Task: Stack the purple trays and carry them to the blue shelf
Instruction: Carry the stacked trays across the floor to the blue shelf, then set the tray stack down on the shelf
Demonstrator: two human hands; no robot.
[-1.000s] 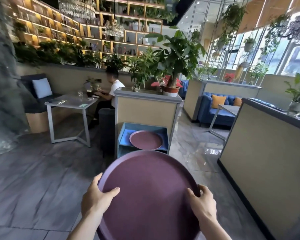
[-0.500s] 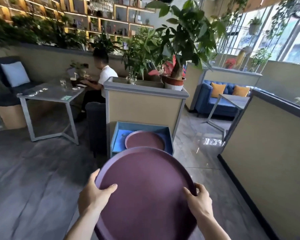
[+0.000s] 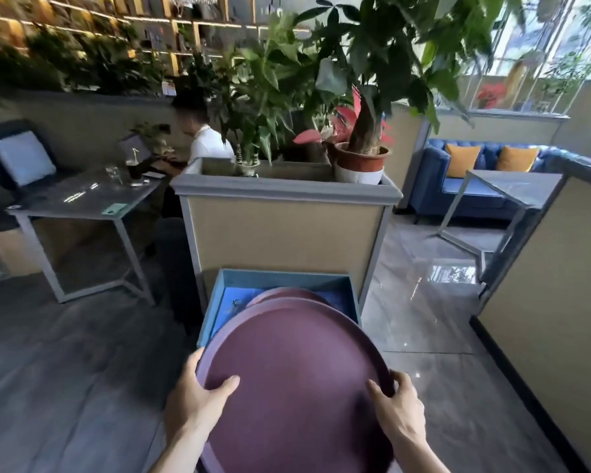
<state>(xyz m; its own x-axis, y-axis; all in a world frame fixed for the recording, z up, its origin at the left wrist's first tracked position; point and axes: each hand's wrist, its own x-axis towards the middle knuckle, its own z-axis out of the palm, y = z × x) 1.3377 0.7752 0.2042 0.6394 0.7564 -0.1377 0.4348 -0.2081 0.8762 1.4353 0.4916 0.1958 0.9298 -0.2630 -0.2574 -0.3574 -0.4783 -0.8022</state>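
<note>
hands: left and right clasp purple tray rims | change: blue shelf now just ahead, another tray inside | next: set down

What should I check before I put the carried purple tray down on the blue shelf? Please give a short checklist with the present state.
1. Left hand grips the carried purple tray at its rim: ok.
2. Right hand grips the opposite rim: ok.
3. Carried tray is in front of the blue shelf: ok.
4. Shelf top is free: not ok, another purple tray already lies there.
5. Number of trays in the carried stack: cannot tell.
6. Floor path to the shelf, hidden by the tray: cannot tell.
</note>
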